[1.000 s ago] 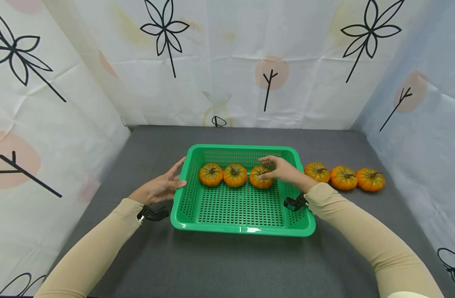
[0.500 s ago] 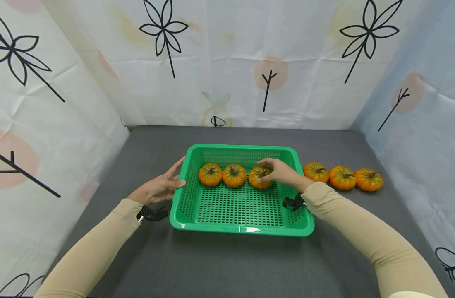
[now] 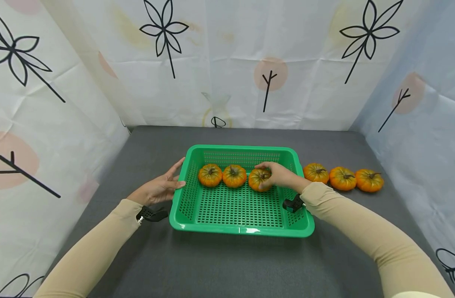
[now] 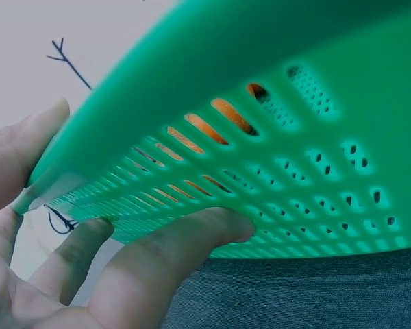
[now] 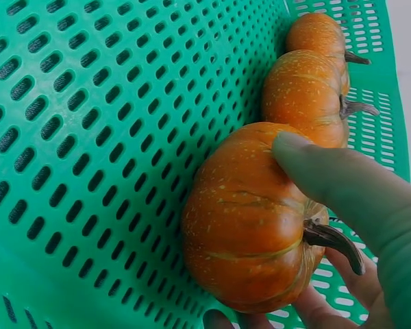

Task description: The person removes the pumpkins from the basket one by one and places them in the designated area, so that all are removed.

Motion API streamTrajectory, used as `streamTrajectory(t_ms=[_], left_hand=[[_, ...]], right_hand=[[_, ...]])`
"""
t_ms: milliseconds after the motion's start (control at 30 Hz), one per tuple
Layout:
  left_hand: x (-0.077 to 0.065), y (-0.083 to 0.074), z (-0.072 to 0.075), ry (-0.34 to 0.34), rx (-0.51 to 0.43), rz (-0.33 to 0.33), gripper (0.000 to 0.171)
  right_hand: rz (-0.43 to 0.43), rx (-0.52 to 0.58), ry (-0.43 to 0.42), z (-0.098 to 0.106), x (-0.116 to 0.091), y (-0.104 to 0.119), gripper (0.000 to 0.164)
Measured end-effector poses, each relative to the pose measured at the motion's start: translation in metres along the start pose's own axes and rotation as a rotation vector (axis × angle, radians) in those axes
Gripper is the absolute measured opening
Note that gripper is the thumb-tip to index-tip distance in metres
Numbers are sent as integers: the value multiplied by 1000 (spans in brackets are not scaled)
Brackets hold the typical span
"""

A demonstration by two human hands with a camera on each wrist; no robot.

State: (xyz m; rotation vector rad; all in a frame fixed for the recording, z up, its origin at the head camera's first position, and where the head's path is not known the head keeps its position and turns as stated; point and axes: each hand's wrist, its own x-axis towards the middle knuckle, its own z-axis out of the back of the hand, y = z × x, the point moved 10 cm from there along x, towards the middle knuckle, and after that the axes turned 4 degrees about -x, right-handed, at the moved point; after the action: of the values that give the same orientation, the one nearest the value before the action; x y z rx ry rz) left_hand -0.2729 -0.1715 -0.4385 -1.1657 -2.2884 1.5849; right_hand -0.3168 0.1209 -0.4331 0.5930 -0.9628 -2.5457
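Note:
A green plastic basket (image 3: 242, 229) with perforated walls and floor stands on the grey table. My left hand (image 3: 156, 190) holds its left side, with the thumb at the rim and a fingertip (image 4: 226, 225) against the slotted outer wall. Inside lie three small orange pumpkins in a row toward the back: the left one (image 3: 210, 175), the middle one (image 3: 234, 176) and the right one (image 3: 258, 180). My right hand (image 3: 282, 176) grips the right pumpkin (image 5: 240, 219), thumb on one side and fingers around the other, its curved brown stem showing between them.
Three more pumpkins lie in a line on the table right of the basket: a near one (image 3: 316, 172), a middle one (image 3: 343, 178) and a far one (image 3: 369, 180). White cloth walls (image 3: 227, 49) with plant drawings enclose the table (image 3: 227, 265) at back and sides.
My right hand's fingers have come down closer around the right pumpkin, which has turned slightly. The left hand and the basket have stayed in place.

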Motion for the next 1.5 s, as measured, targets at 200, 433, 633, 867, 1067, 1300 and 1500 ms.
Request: streamTrajectory(t_ms=[200,433,633,867,1067,1300,1500], left_hand=[[-1,-1,0,-10,-10,5,93],[-2,-1,-1,-6,-9,9,92],[-2,1,1,-17,6,13,91],[-2,1,1,-13,20,11,91],[-2,1,1,-26,-2,15,91],[-1,2,0,-11,-23,16,91],[-2,2,-1,-9,-24,14,91]], right_hand=[[23,-15,14,-2,1,0,69],[20,-22,25,-4,2,0,71],[19,-20,22,-5,2,0,71],[13,-30,18,-4,1,0,70],[20,-36,4,-2,1,2,69],[30,-11,-32,3,-4,7,71],[48,24,-52,11,-16,19,73]])
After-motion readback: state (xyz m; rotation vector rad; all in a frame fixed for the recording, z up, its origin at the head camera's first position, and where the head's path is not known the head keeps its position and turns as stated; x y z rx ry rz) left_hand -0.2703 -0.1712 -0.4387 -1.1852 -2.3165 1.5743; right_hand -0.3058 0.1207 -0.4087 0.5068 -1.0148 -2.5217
